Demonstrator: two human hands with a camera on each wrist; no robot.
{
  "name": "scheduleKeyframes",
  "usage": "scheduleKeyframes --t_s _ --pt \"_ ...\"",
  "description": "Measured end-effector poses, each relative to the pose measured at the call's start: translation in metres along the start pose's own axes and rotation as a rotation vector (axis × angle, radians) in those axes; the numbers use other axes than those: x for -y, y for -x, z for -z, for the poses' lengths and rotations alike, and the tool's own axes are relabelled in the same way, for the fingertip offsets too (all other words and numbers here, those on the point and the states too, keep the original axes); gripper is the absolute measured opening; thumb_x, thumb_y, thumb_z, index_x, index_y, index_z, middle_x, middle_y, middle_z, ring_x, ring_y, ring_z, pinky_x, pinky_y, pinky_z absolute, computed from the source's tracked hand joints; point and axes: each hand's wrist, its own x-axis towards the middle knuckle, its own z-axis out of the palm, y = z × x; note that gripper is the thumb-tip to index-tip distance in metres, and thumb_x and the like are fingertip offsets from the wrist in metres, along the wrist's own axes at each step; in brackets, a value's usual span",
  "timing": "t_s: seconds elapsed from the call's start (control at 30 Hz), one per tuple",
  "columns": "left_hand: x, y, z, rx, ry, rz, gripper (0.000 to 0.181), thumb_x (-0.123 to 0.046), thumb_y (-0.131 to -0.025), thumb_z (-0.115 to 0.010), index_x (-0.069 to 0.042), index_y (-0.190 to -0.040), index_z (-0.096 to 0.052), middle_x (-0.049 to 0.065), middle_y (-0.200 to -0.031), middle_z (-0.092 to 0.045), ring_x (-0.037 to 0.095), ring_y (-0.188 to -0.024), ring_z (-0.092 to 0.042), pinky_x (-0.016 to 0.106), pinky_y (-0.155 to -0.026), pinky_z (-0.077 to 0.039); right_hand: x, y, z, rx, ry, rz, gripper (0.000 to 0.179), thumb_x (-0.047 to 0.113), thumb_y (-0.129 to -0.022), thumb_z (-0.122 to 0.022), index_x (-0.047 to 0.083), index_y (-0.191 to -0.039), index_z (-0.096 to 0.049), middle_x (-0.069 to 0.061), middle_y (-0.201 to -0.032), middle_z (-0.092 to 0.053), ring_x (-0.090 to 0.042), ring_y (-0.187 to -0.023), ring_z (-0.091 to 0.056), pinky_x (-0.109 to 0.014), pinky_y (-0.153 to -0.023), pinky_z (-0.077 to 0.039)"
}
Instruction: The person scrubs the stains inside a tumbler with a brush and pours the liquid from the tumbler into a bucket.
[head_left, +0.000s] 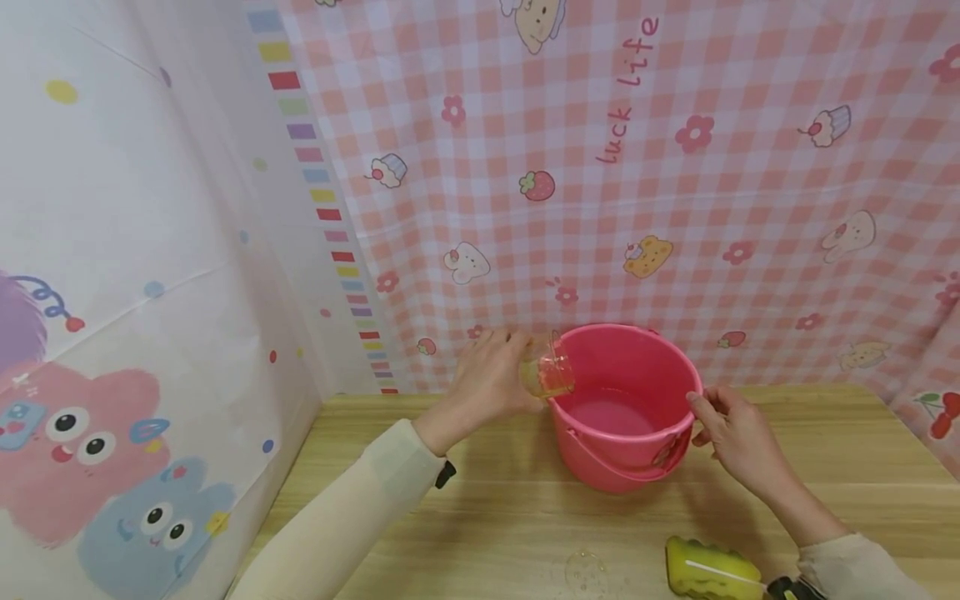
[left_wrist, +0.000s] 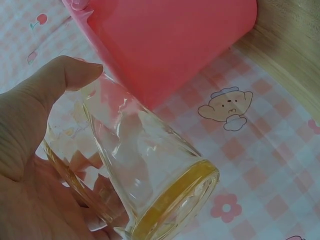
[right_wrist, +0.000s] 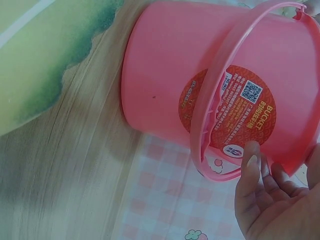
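My left hand (head_left: 487,375) grips a clear, amber-tinted glass mug (head_left: 551,373) at the left rim of a pink plastic bucket (head_left: 611,462). The mug is tipped with its mouth toward the inside of the bucket. In the left wrist view its thick amber base (left_wrist: 175,195) points away from the bucket, and the thumb lies near its rim. Shallow liquid (head_left: 611,410) covers the bucket's bottom. At the bucket's right rim, my right hand (head_left: 738,433) pinches the edge. The right wrist view shows the lowered bucket handle (right_wrist: 220,65) and a red round label (right_wrist: 250,105).
A yellow-green sponge (head_left: 705,571) lies at the table's front, by the right forearm. Left of it, a wet ring (head_left: 585,572) marks the wooden table (head_left: 465,521). A pink checked cloth (head_left: 465,200) hangs directly behind the bucket, and a white printed sheet (head_left: 150,217) stands at left.
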Motion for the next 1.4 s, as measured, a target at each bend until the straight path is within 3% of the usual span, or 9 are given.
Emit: scheduleKeyframes --t_s 1.4 --pt "0.0 0.0012 0.0015 -0.004 -0.005 -0.027 0.089 -0.049 -0.07 -0.096 -0.012 -0.141 -0.059 0.008 -0.136 -0.061 0.027 -0.123 -0.053 0.049 -0.104 -0.048 0.0023 0.0001 -0.0002 0.0 0.009 -0.007 0.045 0.038 -0.112 -0.047 -0.005 -0.119 -0.059 -0.022 -0.107 -0.07 -0.02 -0.075 -0.068 -0.031 -0.055 -0.055"
